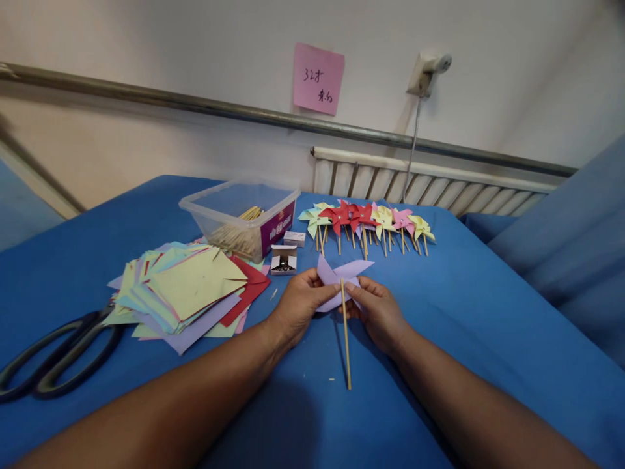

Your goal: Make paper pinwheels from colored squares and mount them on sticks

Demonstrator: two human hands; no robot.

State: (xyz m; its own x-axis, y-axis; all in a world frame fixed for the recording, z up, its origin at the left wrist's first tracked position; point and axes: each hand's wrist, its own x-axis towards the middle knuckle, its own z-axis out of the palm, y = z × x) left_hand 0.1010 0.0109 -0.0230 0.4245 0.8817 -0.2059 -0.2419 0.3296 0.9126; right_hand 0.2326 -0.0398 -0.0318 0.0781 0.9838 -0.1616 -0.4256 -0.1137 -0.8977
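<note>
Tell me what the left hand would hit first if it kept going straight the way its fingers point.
The left hand points up and right, gripping the lilac pinwheel. Straight past it would probably come the row of finished pinwheels, though depth is hard to judge.

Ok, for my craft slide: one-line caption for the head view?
Both hands, left hand and right hand, hold a lilac paper pinwheel against a wooden stick.

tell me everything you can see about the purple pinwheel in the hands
The purple pinwheel is folded from pale lilac paper, with pointed blades spreading up and to the right. A thin, light wooden stick runs down from its middle, slightly tilted, its lower end resting near the blue cloth. The left hand pinches its left side and the right hand grips its right side by the stick. It sits just in front of the row of finished pinwheels. How it is fastened to the stick cannot be seen.
</note>
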